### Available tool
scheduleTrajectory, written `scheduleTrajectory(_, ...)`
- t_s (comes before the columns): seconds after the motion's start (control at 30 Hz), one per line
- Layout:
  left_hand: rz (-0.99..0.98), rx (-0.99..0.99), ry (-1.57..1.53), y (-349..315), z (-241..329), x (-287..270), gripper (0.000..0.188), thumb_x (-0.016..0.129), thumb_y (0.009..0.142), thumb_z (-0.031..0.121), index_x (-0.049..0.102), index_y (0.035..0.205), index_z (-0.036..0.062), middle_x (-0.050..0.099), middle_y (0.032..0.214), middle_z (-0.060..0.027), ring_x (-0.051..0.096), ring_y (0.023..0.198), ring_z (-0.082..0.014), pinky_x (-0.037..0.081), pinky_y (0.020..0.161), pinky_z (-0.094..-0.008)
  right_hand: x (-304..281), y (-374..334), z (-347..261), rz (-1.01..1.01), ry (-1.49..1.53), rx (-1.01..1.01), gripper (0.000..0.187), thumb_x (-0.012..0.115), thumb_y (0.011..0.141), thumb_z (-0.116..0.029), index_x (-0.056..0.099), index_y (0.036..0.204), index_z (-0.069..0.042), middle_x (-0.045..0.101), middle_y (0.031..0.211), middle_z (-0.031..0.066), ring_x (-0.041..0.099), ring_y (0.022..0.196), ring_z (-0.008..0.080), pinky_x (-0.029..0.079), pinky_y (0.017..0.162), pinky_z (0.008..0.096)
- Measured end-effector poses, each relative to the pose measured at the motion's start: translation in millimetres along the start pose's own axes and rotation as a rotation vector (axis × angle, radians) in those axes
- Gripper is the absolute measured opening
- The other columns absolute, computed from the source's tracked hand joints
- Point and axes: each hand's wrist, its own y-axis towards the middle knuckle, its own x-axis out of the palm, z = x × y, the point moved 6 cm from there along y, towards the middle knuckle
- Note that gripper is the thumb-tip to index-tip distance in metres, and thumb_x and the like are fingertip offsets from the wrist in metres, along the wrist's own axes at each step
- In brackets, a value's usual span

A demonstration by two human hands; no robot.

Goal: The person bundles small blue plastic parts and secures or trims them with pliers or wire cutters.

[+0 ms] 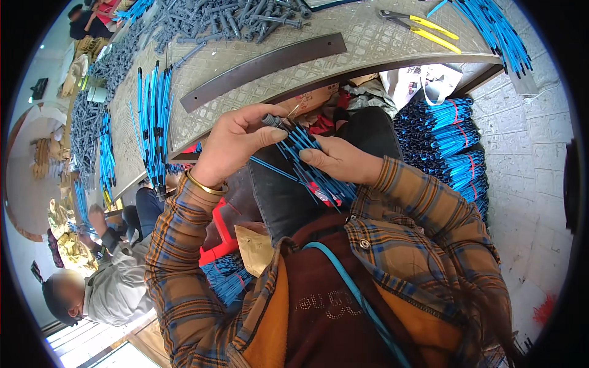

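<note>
My left hand [236, 142] is closed, its thumb and fingers pinching a small ribbed grey plastic fitting [272, 119]. Right beside it, my right hand [341, 161] grips a bundle of thin blue wires [304, 168] with black ends, thumb laid across them. The bundle slants down over my lap, its upper ends close to the fitting. Whether a wire enters the fitting is hidden by my fingers. A thin metallic strand [297, 108] sticks up near the fitting.
Ahead is a table [257, 83] bearing a dark metal bar [264, 67], a heap of grey fittings [227, 18], yellow-handled pliers [426, 30] and blue wires [156, 116]. Tied wire bundles [454, 141] are stacked at right. Another person [116, 282] sits at left.
</note>
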Motion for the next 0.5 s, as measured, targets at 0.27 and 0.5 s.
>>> scheduleTrajectory(0.27, 0.017, 0.005, -0.009, -0.5, -1.6, 3.3, 0.028, 0.063, 0.080, 0.003, 0.057, 0.107, -0.0004, 0.062, 0.092, -0.0028, 0.056, 0.082, -0.0065, 0.045, 0.073, -0.0196, -0.2, 1.7, 1.9, -0.117, 0.007, 0.093, 0.060, 0.038, 0.087, -0.058, 0.046, 0.104, -0.001, 0.056, 0.079, 0.0129, 0.056, 0.076, 0.0212, 0.044, 0.068, 0.0328)
scheduleTrajectory(0.5, 0.087, -0.025, -0.038, 0.8, -9.0, -4.5, 0.025, 0.061, 0.080, 0.000, 0.058, 0.105, -0.0002, 0.062, 0.089, -0.0017, 0.056, 0.079, -0.0061, 0.045, 0.072, -0.0192, 0.7, -8.4, -8.2, 0.375, -0.258, -0.070, 0.050, 0.039, 0.090, -0.050, 0.047, 0.100, -0.002, 0.056, 0.079, 0.0127, 0.056, 0.074, 0.0222, 0.044, 0.066, 0.0340)
